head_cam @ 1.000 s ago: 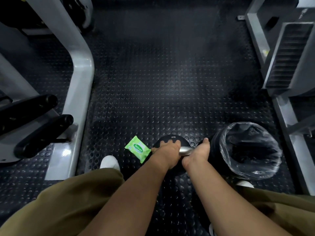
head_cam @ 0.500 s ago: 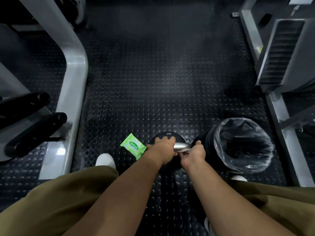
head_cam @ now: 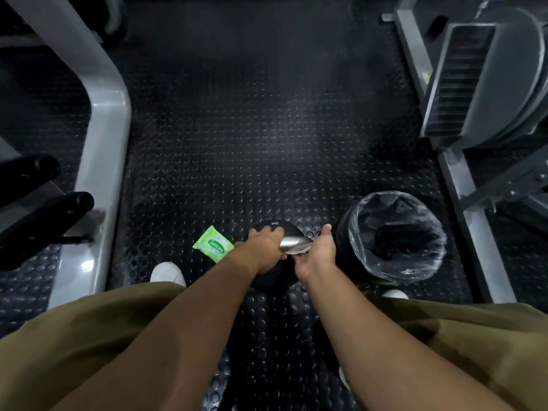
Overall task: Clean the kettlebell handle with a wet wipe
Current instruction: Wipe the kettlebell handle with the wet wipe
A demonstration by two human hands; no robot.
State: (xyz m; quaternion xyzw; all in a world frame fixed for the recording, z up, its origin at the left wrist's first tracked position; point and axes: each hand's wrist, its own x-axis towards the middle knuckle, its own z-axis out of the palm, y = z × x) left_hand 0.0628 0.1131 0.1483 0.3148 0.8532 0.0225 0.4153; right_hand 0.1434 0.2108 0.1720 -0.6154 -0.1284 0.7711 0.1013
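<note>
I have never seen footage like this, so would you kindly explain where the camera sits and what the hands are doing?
No machine here: a person wears one wide-angle camera on the head, looking down at their own arms. Below them a black kettlebell stands on a studded floor. The left hand grips its shiny handle; the right hand holds a white wipe against the handle's other end. A green wipe pack lies on the floor left of the kettlebell, a lined bin stands to its right, and grey gym frames flank both sides.
</note>
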